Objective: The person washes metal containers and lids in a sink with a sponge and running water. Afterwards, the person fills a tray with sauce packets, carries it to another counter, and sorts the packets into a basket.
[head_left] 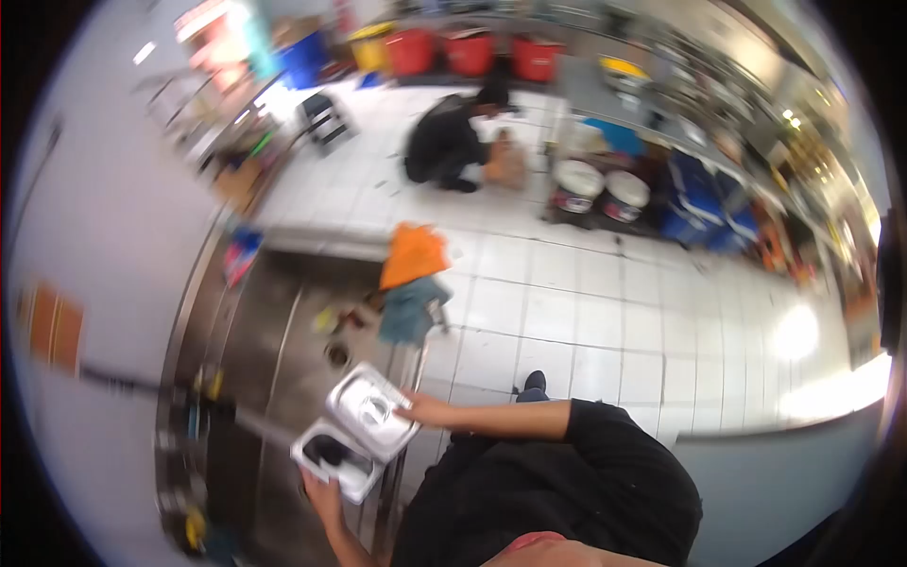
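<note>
My right hand (419, 408) grips the right edge of a white rectangular lid or tray (364, 402) with a shiny middle. Below and left of it, my left hand (323, 489) holds the lower left edge of a metal container (354, 475) with something dark inside. The two pieces are close together, their near edges touching or overlapping, over the edge of a steel sink (274, 350). Orange cloth (413, 255) and grey-green cloth (411, 310) lie over the sink's far edge.
Small scraps lie by the drain (337, 354). A co-worker (444, 142) crouches on the white tiled floor (510, 293). Red bins (470, 52) stand at the back, white buckets (576, 181) and blue bags (694, 198) on the right. A black stool (324, 121) is far left.
</note>
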A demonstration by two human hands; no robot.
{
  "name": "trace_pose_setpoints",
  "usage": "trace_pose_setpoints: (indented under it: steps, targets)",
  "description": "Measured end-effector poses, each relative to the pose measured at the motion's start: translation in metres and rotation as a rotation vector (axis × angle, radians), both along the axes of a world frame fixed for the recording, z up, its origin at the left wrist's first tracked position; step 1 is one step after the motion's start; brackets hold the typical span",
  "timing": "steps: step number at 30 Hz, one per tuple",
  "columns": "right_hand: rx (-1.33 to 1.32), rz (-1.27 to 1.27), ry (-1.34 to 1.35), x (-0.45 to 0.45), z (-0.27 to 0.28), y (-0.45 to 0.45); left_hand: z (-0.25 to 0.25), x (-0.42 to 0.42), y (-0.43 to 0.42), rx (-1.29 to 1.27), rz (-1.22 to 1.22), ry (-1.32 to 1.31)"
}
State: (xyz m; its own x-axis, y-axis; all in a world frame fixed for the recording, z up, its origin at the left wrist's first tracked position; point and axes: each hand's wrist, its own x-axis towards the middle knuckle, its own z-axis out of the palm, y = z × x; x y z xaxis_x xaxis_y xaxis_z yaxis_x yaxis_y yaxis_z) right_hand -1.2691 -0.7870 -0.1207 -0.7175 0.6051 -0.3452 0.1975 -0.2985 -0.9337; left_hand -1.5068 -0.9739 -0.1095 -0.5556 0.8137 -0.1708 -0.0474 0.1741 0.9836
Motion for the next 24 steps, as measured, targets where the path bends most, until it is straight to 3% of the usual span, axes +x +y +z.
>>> trace_pose_setpoints:
  steps: [1, 3, 6, 9, 11, 13, 15, 17, 19, 20, 24]
  targets:
    - [0.084, 0.057, 0.005, 0.013, -0.007, 0.005, -0.003, 0.000, 0.006, -0.041, -0.017, 0.100]
    - [0.105, 0.000, 0.193, 0.036, -0.011, 0.012, -0.001, 0.014, 0.026, -0.076, 0.026, 0.050]
    - [-0.013, -0.028, 0.359, 0.065, -0.012, 0.022, 0.033, 0.058, 0.065, 0.016, -0.184, 0.101]
    - [0.082, -0.153, 0.287, 0.111, -0.007, 0.045, 0.050, 0.143, 0.144, 0.200, -0.364, -0.099]
    - [0.394, -0.369, 0.106, 0.148, -0.017, 0.064, 0.044, 0.205, 0.185, 0.256, -0.414, -0.167]
    - [0.427, -0.471, 0.220, 0.206, -0.010, 0.081, 0.046, 0.269, 0.224, 0.299, -0.466, -0.237]
    - [0.362, -0.524, 0.095, 0.284, 0.016, 0.096, 0.050, 0.332, 0.257, 0.299, -0.606, -0.471]
    - [0.418, -0.643, 0.041, 0.346, 0.017, 0.102, 0.027, 0.389, 0.287, 0.274, -0.692, -0.523]
    - [0.473, -0.756, -0.026, 0.398, 0.013, 0.106, 0.027, 0.444, 0.312, 0.232, -0.787, -0.861]
    - [0.479, -0.834, -0.097, 0.420, 0.009, 0.108, 0.012, 0.464, 0.326, 0.160, -0.880, -0.585]
    - [0.453, -0.973, -0.180, 0.490, 0.007, 0.120, 0.000, 0.545, 0.370, 0.003, -1.017, -0.166]
